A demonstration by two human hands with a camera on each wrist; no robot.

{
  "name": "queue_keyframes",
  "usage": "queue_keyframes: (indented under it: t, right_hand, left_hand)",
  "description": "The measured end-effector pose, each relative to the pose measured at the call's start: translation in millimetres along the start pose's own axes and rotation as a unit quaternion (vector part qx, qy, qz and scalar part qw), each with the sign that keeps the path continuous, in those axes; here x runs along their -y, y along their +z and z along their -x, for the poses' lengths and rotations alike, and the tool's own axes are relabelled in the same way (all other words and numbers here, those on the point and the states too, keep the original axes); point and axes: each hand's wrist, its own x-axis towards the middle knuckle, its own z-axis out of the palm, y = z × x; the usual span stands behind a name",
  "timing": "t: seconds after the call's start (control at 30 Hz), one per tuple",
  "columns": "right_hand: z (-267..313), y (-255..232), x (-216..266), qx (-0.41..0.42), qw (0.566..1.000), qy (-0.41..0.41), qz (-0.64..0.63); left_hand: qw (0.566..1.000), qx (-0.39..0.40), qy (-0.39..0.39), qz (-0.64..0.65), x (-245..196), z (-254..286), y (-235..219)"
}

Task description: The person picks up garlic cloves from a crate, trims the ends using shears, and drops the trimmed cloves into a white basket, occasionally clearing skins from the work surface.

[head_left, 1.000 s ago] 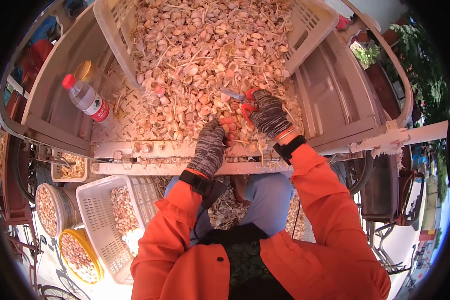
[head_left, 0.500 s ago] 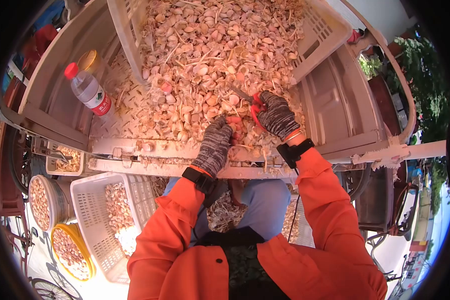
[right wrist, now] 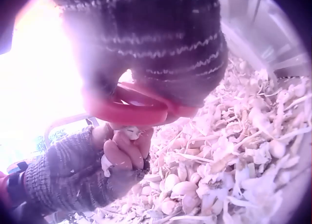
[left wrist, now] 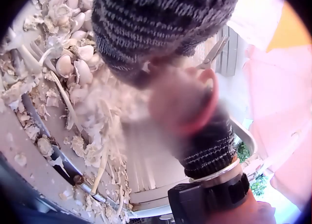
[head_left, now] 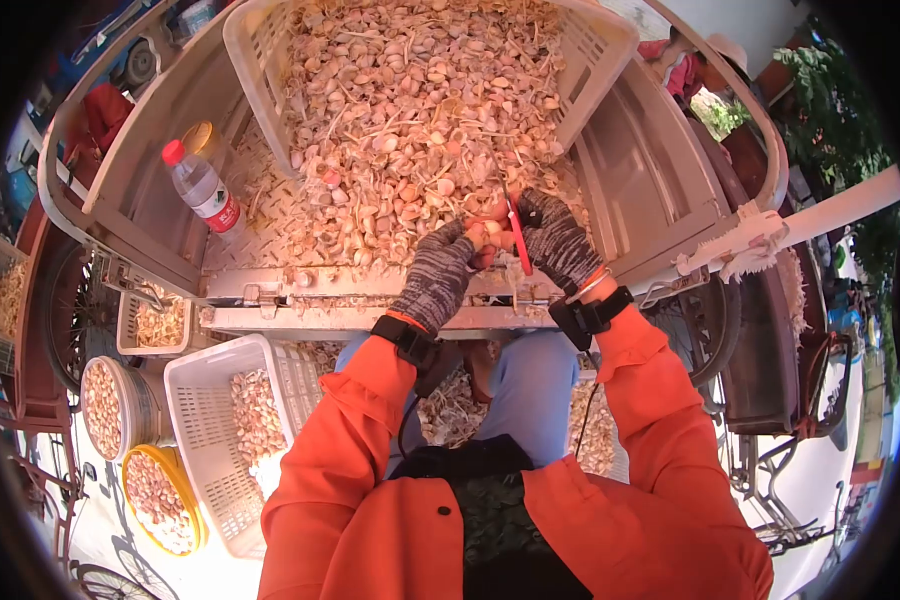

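Note:
In the head view, both hands wear grey knitted gloves with bare fingertips and meet low over a heap of garlic cloves (head_left: 400, 130). My left hand (head_left: 438, 270) pinches a garlic piece, whose pale part (right wrist: 131, 132) shows between the fingertips in the right wrist view. Red-handled scissors (head_left: 519, 240) are in the grip of my right hand (head_left: 558, 240), close beside the left fingertips. Their blades point away from the body in the head view. The left wrist view shows the red handle loop (left wrist: 207, 104) blurred, and the left glove covers part of the work.
A tipped white crate (head_left: 260, 90) frames the heap on the metal cart bed. A red-capped water bottle (head_left: 202, 188) stands at left. Below are another white crate (head_left: 195, 390), a white bucket (head_left: 130, 400) and a yellow bucket (head_left: 192, 500), all with garlic. Other people appear at the far edges.
My right hand has come in close to the left. The scissors have turned from pointing up-left to pointing nearly straight away, their handle now by the left fingertips. The head view has shifted slightly.

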Motion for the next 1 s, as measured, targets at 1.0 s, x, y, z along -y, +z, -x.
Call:
queue_keyframes:
  t: [1.0]
  right_hand:
    - [217,-28,66,-0.128,0.880,-0.170,-0.424]
  left_hand:
    - [0.989,0.032,-0.141,-0.037,45,106,48]
